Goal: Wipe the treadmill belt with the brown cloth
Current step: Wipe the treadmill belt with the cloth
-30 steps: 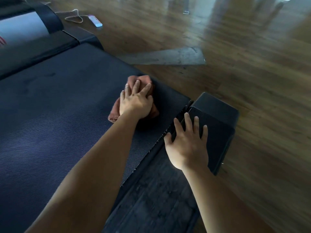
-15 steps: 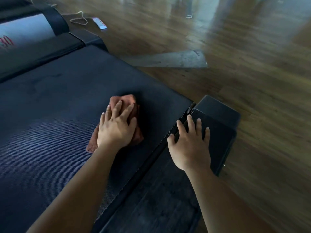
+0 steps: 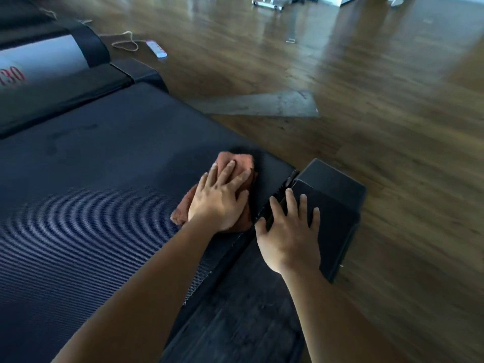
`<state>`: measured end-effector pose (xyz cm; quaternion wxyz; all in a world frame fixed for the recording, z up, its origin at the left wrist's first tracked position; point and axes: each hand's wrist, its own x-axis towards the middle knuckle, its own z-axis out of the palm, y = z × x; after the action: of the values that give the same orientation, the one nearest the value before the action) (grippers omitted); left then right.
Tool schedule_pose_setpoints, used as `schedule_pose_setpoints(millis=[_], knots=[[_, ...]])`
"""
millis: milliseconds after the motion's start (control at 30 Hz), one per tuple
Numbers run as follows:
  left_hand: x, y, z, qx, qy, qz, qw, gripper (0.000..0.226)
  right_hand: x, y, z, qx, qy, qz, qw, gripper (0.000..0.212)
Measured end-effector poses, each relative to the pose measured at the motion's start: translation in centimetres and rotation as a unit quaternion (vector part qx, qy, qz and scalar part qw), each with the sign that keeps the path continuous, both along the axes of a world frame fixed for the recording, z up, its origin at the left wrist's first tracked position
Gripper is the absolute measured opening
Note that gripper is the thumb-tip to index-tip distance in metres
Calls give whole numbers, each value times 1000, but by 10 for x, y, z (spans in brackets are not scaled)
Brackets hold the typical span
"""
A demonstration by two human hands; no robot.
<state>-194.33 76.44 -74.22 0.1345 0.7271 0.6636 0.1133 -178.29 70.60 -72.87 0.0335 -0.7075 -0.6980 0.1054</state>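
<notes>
While the left hand (image 3: 217, 204) presses flat on the brown cloth (image 3: 180, 213), the right hand (image 3: 288, 235) lies spread on the end cap (image 3: 337, 184).

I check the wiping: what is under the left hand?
The brown cloth lies bunched on the treadmill belt under the left hand. The belt beneath it is covered.

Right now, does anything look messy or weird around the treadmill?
Yes. A grey patch sits in the floor beside the belt, unlike the brown boards around it. A small white device with a looped cord lies loose on the floor. Dark smudges mark the belt's far end.
</notes>
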Motion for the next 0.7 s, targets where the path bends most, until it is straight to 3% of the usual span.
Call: schedule_pose_setpoints(millis=[100, 233, 467, 600, 700], knots=[[-14, -44, -3, 9, 7, -12, 1000, 56, 0, -1, 0, 11, 12, -3, 1000, 61], [-53, -71, -6, 16, 1, 77, 997, 64, 0, -1, -2, 14, 12, -2, 1000, 62], [-50, 4, -3, -5, 13, 210, 978, 53, 0, -1, -2, 16, 15, -4, 1000, 62], [-17, 33, 2, -17, 5, 136, 991, 54, 1, -1, 0, 4, 7, -1, 1000, 61], [-6, 9, 2, -4, -4, 54, 999, 53, 0, 0, 0, 5, 8, -2, 1000, 61]])
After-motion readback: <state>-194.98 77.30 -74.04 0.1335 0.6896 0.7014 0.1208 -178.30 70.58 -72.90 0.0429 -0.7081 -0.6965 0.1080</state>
